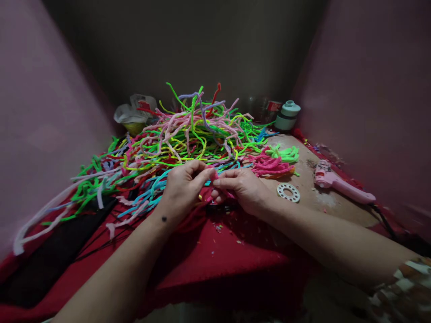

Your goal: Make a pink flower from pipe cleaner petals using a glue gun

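Observation:
Between my two hands is a pink pipe cleaner (214,176), pinched at the fingertips in front of a large heap. My left hand (185,186) closes on it with thumb and forefinger. From the other side, my right hand (240,186) grips it with thumb and fingers, and more pink shows below those fingers. Part of the piece is hidden by the fingers. Just beyond rises the heap of pipe cleaners (188,139) in green, yellow, pink, blue and red. A bundle of deep pink pipe cleaners (271,166) lies to the right of my right hand.
Right of my hands are a white ring with holes (282,192) and a pink glue-gun-like tool (346,186) on a brown board (310,211). A pale green bottle (287,115) stands behind. Small scraps dot the red cloth (215,264); a black item (57,251) lies left.

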Motion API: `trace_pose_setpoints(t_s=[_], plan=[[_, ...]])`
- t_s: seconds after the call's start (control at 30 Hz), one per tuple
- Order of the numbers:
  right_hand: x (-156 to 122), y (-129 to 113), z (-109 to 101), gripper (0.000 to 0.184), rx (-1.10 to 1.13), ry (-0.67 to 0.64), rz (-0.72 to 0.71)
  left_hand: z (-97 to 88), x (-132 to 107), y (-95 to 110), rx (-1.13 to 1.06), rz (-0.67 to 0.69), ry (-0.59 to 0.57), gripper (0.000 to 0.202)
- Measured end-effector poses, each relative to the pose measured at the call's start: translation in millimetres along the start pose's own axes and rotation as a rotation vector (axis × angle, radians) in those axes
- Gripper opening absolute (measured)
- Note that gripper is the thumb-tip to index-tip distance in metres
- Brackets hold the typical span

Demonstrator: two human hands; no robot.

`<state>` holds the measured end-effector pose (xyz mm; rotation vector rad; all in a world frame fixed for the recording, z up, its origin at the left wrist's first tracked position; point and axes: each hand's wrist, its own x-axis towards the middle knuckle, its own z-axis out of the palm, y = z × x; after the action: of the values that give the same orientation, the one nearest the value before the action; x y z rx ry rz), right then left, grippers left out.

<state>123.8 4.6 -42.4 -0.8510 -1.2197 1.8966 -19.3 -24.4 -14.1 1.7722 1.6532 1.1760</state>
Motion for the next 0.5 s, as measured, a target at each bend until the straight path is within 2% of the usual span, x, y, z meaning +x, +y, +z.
trace_pose_setpoints(t_s=[0.13,0.2,0.37,0.43,0.5], plan=[[3.5,-1.1,-3.6,0.015,0.076,0.052,-0.046,-6.9,5.0,5.2,-0.082,-0.190,-0.298,0.026],[4.9,-2.4,-4.5,0.015,0.092,0.094,-0.076,-6.9,4.5,3.3,-0.016,-0.167,-0.366,0.024],[7.4,-1.6,-5.9,0.018,0.047,0.173,-0.140,3.0,-4.0,-6.9,0.349,0.265,-0.200,0.026],[7.1,-0.4,-5.8,0.018,0.036,0.184,-0.146,5.0,-6.2,-8.3,0.464,0.315,-0.200,0.024],[6.1,-0.1,-5.0,0.019,0.019,0.185,-0.121,3.4,-6.1,-7.2,0.480,0.285,-0.262,0.023]])
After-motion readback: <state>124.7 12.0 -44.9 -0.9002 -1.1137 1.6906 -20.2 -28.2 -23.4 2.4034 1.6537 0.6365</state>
